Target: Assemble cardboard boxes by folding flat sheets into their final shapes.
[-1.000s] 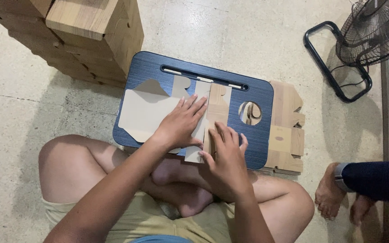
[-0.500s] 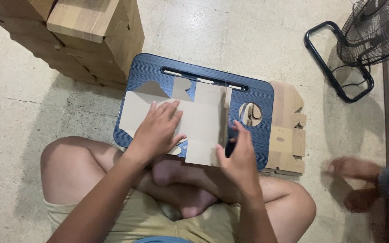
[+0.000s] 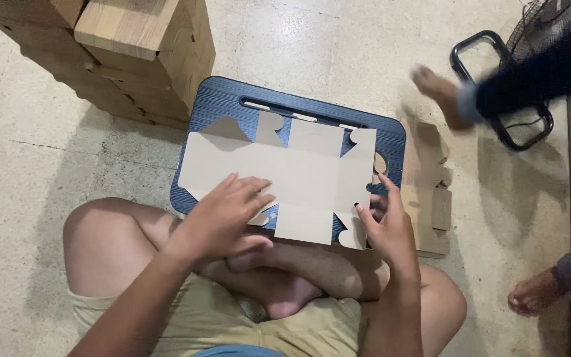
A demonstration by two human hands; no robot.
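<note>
A flat, die-cut cardboard box blank (image 3: 299,173) lies spread open on a dark blue lap tray (image 3: 219,106) in front of my crossed legs. My left hand (image 3: 223,218) rests palm down on the blank's near left part, fingers spread. At the blank's near right edge my right hand (image 3: 388,225) touches it with the fingertips, fingers apart. Neither hand grips anything.
A stack of wooden blocks (image 3: 133,53) stands at the far left of the tray. More flat cardboard blanks (image 3: 427,198) lie on the floor to the right. Another person's feet (image 3: 441,92) (image 3: 533,294) step on the right, near a black fan base (image 3: 497,86).
The folded cardboard has been opened out flat across the tray. My hands moved apart to its near edge. The other person's foot has stepped forward to the fan base.
</note>
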